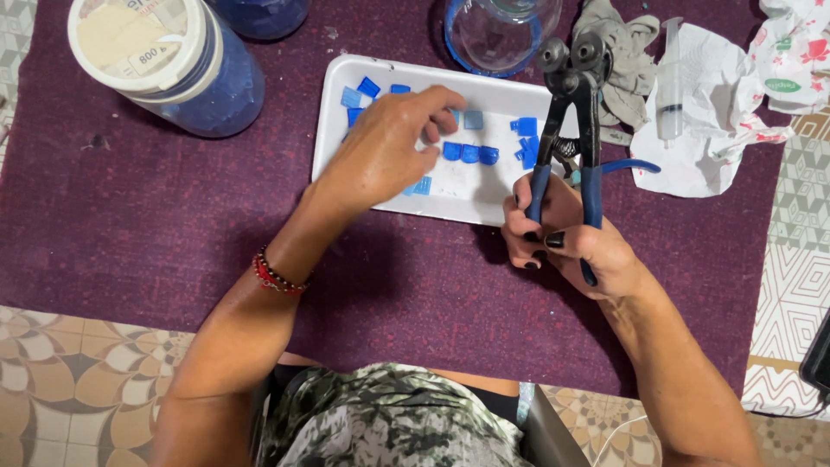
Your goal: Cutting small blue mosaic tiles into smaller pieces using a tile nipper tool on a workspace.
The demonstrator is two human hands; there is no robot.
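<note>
My left hand (389,143) reaches over a white rectangular tray (333,95), its fingertips pinched among several small blue glass tiles (471,154); I cannot tell if a tile is between the fingers. My right hand (566,238) grips the blue handles of wheeled nippers (572,95), held upright with the two black wheels pointing away from me, just right of the tray. A red bead bracelet (275,275) is on my left wrist.
A purple mat (130,216) covers the patterned tiled table. A white-lidded jar of blue pieces (173,60) stands at far left, a clear glass bowl (501,35) behind the tray, and a grey cloth, a syringe (670,86) and crumpled paper (735,112) at right.
</note>
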